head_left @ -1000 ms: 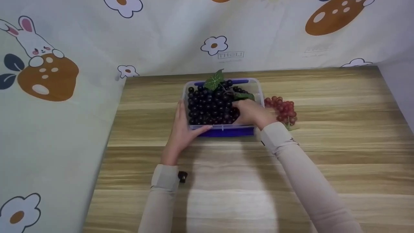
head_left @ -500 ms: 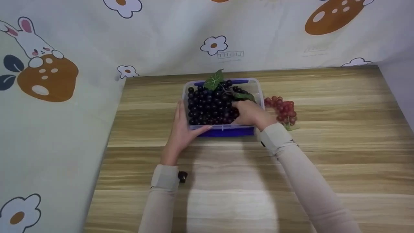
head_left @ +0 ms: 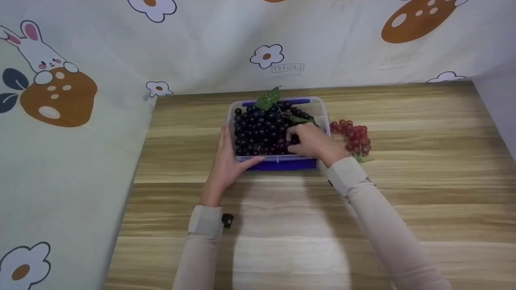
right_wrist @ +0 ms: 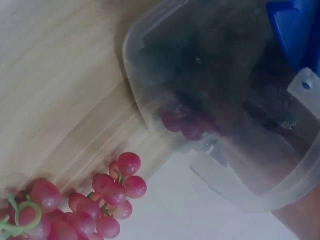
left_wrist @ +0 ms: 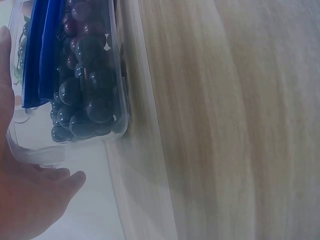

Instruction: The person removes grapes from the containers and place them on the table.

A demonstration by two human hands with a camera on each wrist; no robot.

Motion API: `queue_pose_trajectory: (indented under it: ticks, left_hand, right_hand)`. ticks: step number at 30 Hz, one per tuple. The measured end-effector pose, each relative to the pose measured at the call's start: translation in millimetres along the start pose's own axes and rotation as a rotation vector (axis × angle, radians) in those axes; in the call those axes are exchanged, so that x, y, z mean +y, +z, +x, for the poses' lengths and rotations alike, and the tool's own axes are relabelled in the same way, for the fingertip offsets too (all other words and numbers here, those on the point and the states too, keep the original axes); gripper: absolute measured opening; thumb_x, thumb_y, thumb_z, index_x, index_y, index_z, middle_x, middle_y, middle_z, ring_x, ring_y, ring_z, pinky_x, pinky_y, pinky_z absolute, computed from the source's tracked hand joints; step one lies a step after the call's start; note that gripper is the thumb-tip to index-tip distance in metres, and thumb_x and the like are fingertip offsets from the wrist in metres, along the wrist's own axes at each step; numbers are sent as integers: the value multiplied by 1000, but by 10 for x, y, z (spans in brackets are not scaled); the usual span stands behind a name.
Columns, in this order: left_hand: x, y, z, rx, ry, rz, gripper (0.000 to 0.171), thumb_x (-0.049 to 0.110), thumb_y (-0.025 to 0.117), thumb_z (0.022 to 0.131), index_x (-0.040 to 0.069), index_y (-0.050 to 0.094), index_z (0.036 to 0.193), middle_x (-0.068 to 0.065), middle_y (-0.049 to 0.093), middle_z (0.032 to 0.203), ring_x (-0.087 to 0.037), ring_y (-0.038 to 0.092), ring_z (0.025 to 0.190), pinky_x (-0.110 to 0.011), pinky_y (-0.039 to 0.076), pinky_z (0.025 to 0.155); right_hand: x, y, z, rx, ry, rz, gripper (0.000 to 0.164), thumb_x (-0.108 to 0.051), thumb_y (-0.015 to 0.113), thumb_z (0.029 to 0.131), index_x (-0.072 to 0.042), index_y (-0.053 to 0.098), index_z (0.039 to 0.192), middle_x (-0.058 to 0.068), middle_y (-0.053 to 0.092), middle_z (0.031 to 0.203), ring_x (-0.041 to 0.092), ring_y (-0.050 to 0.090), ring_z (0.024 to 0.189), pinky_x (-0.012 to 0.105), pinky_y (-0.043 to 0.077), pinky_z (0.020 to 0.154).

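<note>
A clear plastic container (head_left: 325, 114) with blue latches holds bunches of dark grapes (head_left: 258, 129), with green leaves (head_left: 268, 100) on top. My left hand (head_left: 225, 165) steadies its near left corner, straight fingers along the left wall and thumb over the front rim. In the left wrist view, that hand (left_wrist: 35, 195) is beside the container's end. My right hand (head_left: 310, 141) reaches in at the right side, its thumb and forefinger curled on dark grapes near the front. The other fingertips are hidden. Reddish-purple grapes (right_wrist: 182, 125) show through the wall in the right wrist view.
A bunch of red grapes (head_left: 356, 137) lies on the wooden table (head_left: 423, 169), just right of the container. Patterned cloth (head_left: 209, 48) hangs behind the table and covers the left side. A small black object (head_left: 227, 220) is at the left cuff.
My right hand has lifted slightly among the grapes, and its thumb and forefinger show more plainly. The left hand and the container have stayed in place.
</note>
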State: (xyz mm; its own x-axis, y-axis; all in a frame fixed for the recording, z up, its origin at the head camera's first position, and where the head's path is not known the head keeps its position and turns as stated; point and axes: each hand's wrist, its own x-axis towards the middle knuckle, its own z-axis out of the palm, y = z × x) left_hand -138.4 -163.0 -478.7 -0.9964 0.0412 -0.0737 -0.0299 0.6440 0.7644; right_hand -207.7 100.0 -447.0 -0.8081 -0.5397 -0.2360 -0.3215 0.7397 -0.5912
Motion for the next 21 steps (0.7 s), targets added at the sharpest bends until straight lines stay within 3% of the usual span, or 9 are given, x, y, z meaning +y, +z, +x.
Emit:
queue_pose_trajectory:
  ticks: [3,6,9,11,21]
  left_hand:
    - [0,-9,0,0,6,0,140,60,87,81,6,-6,169,-17,-5,177,-34,4,164,-48,14,133]
    - [-3,-14,2,4,20,2,139,58,88,81,5,-5,169,-19,-5,177,-35,5,163,-49,15,133]
    - [-5,-13,-1,5,24,4,138,57,88,81,4,-5,169,-19,-5,177,-35,5,163,-49,15,132]
    - [-9,-9,0,4,25,2,138,57,88,82,5,-5,169,-18,-5,177,-35,5,163,-49,15,133]
    - [-11,-6,12,8,30,5,136,55,88,83,4,-4,169,-20,-3,177,-36,7,163,-50,17,132]
  right_hand:
    - [-20,-7,-27,20,-34,-18,22,-7,66,100,0,75,120,19,75,111,24,63,77,42,55,78]
    - [-48,-25,-50,22,-56,-32,26,-3,64,103,2,75,126,22,74,124,30,73,95,45,60,88]
    - [-71,-40,-66,22,-62,-45,26,-2,63,105,2,75,128,22,73,130,36,72,114,49,60,98]
    - [-81,-47,-79,23,-53,-47,26,-3,62,105,1,75,127,21,73,130,37,71,119,49,59,101]
    - [-117,-84,-171,103,-75,14,24,-10,61,108,-1,78,122,19,77,119,31,75,101,47,60,97]
